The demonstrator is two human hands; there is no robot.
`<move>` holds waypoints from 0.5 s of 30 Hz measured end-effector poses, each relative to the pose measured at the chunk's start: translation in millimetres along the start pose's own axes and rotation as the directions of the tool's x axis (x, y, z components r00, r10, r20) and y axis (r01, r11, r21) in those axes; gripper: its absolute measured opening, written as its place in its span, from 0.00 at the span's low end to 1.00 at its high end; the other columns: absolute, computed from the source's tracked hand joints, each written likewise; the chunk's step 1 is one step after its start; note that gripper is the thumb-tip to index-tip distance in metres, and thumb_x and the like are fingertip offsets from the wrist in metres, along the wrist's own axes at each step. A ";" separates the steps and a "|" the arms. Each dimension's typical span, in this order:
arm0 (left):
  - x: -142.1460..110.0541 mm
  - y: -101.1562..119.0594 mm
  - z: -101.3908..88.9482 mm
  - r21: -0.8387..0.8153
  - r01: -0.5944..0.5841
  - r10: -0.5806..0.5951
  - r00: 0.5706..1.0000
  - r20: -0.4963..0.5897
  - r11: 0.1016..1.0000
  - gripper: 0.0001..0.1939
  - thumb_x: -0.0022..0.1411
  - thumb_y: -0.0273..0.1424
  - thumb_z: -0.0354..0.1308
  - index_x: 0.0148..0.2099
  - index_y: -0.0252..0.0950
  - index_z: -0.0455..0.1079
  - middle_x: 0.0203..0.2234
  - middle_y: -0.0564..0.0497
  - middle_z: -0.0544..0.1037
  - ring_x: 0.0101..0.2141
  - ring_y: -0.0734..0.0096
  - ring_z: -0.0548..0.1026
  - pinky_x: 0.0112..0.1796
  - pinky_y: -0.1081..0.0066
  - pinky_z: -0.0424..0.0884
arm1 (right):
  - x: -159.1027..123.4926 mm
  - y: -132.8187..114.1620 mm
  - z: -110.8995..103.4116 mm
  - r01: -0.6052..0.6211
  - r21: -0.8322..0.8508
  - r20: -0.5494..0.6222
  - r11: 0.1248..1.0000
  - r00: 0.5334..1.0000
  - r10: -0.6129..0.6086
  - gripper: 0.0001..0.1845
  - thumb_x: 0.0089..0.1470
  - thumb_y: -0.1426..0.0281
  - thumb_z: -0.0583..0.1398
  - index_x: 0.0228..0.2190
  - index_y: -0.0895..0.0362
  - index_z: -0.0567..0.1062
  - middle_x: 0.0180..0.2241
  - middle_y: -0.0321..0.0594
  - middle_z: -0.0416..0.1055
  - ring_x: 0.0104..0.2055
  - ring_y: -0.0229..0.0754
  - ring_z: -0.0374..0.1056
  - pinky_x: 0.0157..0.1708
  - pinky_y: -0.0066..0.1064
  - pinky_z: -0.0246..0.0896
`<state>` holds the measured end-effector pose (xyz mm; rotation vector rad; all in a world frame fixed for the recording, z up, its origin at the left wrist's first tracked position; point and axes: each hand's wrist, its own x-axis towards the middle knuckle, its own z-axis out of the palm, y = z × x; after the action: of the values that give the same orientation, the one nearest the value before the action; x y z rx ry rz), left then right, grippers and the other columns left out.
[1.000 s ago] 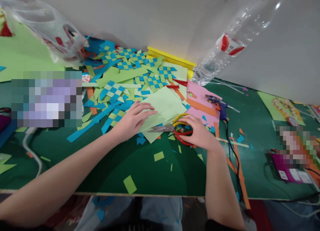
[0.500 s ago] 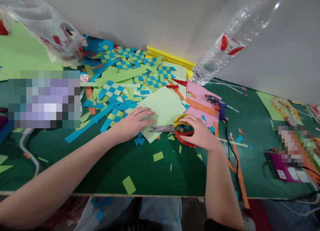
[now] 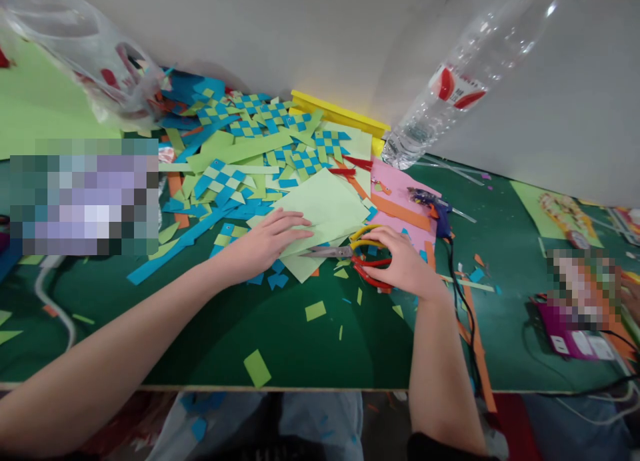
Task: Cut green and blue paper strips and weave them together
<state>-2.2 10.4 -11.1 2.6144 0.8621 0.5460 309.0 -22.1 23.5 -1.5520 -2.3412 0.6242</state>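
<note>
mid-frame: scissors nudged up-right, seemingly repositioned at paper | left hand: fingers spread, on paper | right hand: holding scissors

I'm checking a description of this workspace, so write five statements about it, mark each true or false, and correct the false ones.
1. The person's right grip holds scissors with yellow and red handles. True.
2. The person's left grip is wrapped around a bottle. False: its fingers lie over a pale green sheet of paper.
3. The checkered woven paper pieces are red and white. False: they are blue and green.
4. A long yellow strip lies left of the tall clear plastic bottle. True.
5. The pink sheet lies left of the pale green sheet. False: it lies to its right.
</note>
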 end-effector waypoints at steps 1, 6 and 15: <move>-1.3 -4.4 -1.7 0.052 -0.007 0.007 1.000 0.004 0.999 0.22 0.70 0.22 0.40 0.61 0.38 0.64 0.59 0.46 0.66 0.63 0.63 0.56 0.63 0.53 0.54 | 0.2 0.5 0.3 -0.004 0.001 0.002 1.000 1.000 0.004 0.23 0.47 0.64 0.66 0.46 0.50 0.69 0.53 0.42 0.67 0.56 0.51 0.64 0.57 0.49 0.56; -5.8 -14.7 -4.9 0.256 -0.003 -0.015 0.997 0.070 0.967 0.22 0.70 0.25 0.45 0.62 0.46 0.63 0.61 0.49 0.64 0.65 0.60 0.54 0.64 0.52 0.48 | 1.5 1.5 2.8 -0.014 -0.011 0.013 1.000 1.000 0.014 0.23 0.47 0.63 0.66 0.46 0.50 0.70 0.54 0.43 0.67 0.57 0.52 0.63 0.58 0.50 0.55; -5.6 -10.1 -5.0 0.312 0.034 -0.092 0.981 0.173 0.949 0.27 0.67 0.20 0.47 0.62 0.50 0.62 0.65 0.51 0.58 0.66 0.60 0.50 0.64 0.53 0.46 | 8.8 -1.6 11.1 0.021 0.015 0.005 1.000 1.000 -0.021 0.25 0.51 0.65 0.64 0.51 0.48 0.69 0.54 0.42 0.64 0.59 0.52 0.59 0.59 0.50 0.56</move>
<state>-13.6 15.6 -12.4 2.8439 1.0369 0.1530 299.4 -16.8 14.5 -1.5192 -2.3484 0.6405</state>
